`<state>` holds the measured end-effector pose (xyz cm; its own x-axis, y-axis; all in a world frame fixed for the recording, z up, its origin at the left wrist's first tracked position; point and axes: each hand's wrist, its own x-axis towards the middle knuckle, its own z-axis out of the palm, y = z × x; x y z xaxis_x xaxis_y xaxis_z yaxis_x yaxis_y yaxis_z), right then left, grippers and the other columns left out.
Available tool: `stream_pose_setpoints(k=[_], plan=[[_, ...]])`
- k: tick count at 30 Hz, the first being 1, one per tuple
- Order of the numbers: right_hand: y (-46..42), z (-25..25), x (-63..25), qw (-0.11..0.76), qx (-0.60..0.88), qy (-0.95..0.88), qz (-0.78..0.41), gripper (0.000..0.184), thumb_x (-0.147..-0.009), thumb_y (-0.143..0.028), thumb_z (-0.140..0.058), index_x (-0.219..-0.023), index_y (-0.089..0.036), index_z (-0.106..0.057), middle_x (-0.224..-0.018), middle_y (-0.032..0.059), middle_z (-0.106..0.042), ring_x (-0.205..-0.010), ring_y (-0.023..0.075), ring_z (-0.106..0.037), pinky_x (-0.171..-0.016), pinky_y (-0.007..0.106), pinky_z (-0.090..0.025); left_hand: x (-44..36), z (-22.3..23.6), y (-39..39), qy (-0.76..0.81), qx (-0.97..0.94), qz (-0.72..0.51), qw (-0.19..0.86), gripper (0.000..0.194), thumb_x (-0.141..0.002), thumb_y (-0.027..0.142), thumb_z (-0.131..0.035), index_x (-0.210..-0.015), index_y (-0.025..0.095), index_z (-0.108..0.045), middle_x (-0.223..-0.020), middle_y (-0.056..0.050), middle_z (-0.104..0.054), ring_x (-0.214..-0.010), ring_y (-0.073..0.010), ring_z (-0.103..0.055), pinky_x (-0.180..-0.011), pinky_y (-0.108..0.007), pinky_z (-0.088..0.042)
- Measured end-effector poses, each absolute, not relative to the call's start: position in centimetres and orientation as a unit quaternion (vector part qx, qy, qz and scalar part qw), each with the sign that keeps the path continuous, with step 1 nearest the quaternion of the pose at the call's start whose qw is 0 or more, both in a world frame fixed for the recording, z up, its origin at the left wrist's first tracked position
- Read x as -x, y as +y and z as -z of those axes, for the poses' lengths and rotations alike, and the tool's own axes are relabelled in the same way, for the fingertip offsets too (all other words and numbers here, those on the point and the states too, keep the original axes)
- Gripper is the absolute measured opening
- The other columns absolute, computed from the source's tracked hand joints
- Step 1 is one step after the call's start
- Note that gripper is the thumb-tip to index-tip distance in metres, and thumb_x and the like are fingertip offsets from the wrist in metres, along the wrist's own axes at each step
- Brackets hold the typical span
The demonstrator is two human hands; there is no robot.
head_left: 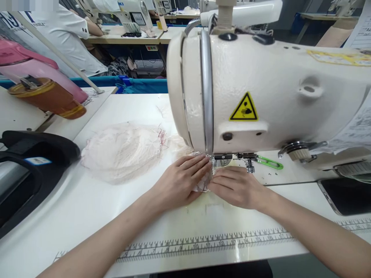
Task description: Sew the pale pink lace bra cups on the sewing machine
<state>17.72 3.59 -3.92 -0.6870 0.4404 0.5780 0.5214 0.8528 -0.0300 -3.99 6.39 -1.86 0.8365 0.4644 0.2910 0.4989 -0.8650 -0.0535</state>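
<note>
A small piece of pale lace fabric (202,184) lies under the needle end of a white sewing machine (278,92). My left hand (181,179) rests flat on this piece, its fingers stretched towards the presser foot and the thumb apart below. On the other side, my right hand (236,186) has its fingers bunched together, pinching the lace by its right edge. My fingers hide most of the fabric and the stitching point. Left of my hands, a rounded heap of sheer pale fabric (124,150) with loose red threads is spread on the white table (162,220).
A black object with a handle (43,173) stands at the left. Behind it are a brown cup (49,96) and a pink bottle (43,65). Green thread snips (269,162) and a phone (344,195) lie right. A person in a white shirt (69,38) sits beyond.
</note>
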Motion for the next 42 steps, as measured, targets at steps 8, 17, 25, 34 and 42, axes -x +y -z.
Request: stream_pose_setpoints(k=[8,17,25,34,42], plan=[[3.6,3.8,-18.2,0.258,0.293,-0.917,0.082,0.023,-0.087,-0.005,-0.050,-0.085,-0.022,-0.066,-0.081,0.0007,-0.070,-0.093,0.0156,-0.062,-0.074,0.026,-0.052,3.3,1.9,5.8,-0.274,0.950,0.122,0.087,0.049,-0.088,0.030,-0.045,-0.131,0.008,-0.054,-0.133,-0.014,-0.057,-0.122,-0.0289,-0.055,-0.100,-0.045,-0.044],[4.3,2.3,-18.7,0.246,0.302,-0.915,0.109,0.022,-0.084,-0.002,-0.049,-0.073,-0.019,-0.058,-0.071,-0.0042,-0.065,-0.078,0.0099,-0.061,-0.067,0.023,-0.047,2.9,1.9,5.4,-0.292,0.947,0.113,0.079,0.048,-0.089,0.032,-0.044,-0.132,0.011,-0.053,-0.132,-0.014,-0.057,-0.121,-0.0294,-0.055,-0.102,-0.047,-0.040],[4.0,1.9,-18.8,0.238,0.349,-0.885,0.193,0.019,-0.091,-0.016,-0.051,-0.074,-0.021,-0.058,-0.069,-0.0031,-0.061,-0.065,0.0108,-0.050,-0.063,0.028,-0.036,2.9,2.1,5.5,-0.288,0.947,0.098,0.100,0.050,-0.092,0.037,-0.041,-0.133,0.010,-0.052,-0.132,-0.015,-0.057,-0.122,-0.0307,-0.053,-0.102,-0.047,-0.039],[3.9,2.1,-19.2,0.224,0.374,-0.873,0.217,0.008,-0.088,-0.020,-0.057,-0.085,-0.023,-0.063,-0.079,-0.0063,-0.068,-0.060,0.0090,-0.052,-0.057,0.031,-0.030,2.8,2.3,5.2,-0.256,0.948,0.143,0.120,0.036,-0.096,0.028,-0.045,-0.125,0.012,-0.057,-0.131,-0.012,-0.059,-0.121,-0.0262,-0.056,-0.103,-0.045,-0.043],[4.6,1.9,-19.1,0.270,0.289,-0.910,0.122,0.016,-0.088,-0.008,-0.053,-0.086,-0.018,-0.065,-0.085,-0.0026,-0.072,-0.074,0.0096,-0.063,-0.061,0.025,-0.047,2.8,2.1,5.1,-0.220,0.946,0.207,0.114,0.024,-0.096,0.013,-0.042,-0.103,0.011,-0.065,-0.117,-0.009,-0.068,-0.108,-0.0190,-0.065,-0.097,-0.034,-0.053]])
